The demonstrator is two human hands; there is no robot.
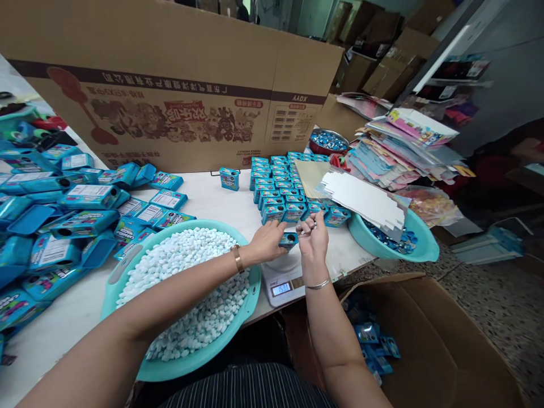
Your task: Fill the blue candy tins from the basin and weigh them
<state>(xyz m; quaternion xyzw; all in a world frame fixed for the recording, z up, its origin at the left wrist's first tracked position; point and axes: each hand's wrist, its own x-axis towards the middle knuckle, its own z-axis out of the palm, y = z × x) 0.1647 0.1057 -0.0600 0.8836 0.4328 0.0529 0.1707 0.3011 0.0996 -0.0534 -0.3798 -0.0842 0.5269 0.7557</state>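
My left hand (268, 242) has its fingers on a small blue candy box (289, 239), which sits on the digital kitchen scale (284, 288). The scale's display is lit. Just right of that box, my right hand (314, 241) is raised with its fingers curled in; something small and shiny shows at them, too small to name. Under my left forearm is a turquoise basin (250, 306) full of white candies (182, 260). Beyond my hands, several blue candy boxes (274, 209) stand in close rows.
Blue boxes (89, 195) lie heaped at left. A large carton (178, 73) stands behind. At right, a white card stack (361, 198) lies across a turquoise basin (425, 243) of blue pieces. An open carton (442, 334) holding blue packs stands below the table edge.
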